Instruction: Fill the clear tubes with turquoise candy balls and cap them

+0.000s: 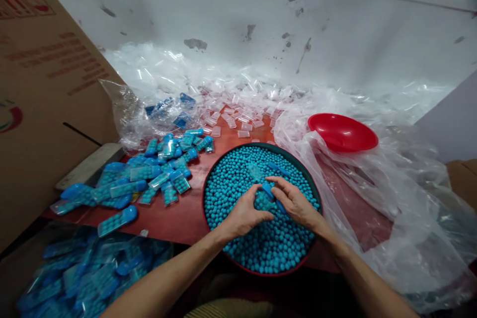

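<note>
A round basin (pixel 204 194) full of small blue balls (pixel 231 179) stands in front of me. Over it my left hand (pixel 244 211) grips a clear plastic case (pixel 263 201) with blue balls inside, thumb and fingers on its sides. My right hand (pixel 292 201) pinches a blue cap (pixel 267 190) at the case's upper end; whether the cap is fully seated I cannot tell. Another clear case (pixel 255 172) and a blue cap piece (pixel 278 169) lie on the balls just beyond my hands.
Filled, capped cases (pixel 164 169) are heaped left on the red table (pixel 179 226), with more in a container (pixel 85 273) below. Empty clear cases (pixel 242 126) lie behind the basin. A red bowl (pixel 343 131) rests on plastic sheeting (pixel 410 228) at right; a cardboard box (pixel 48 84) stands left.
</note>
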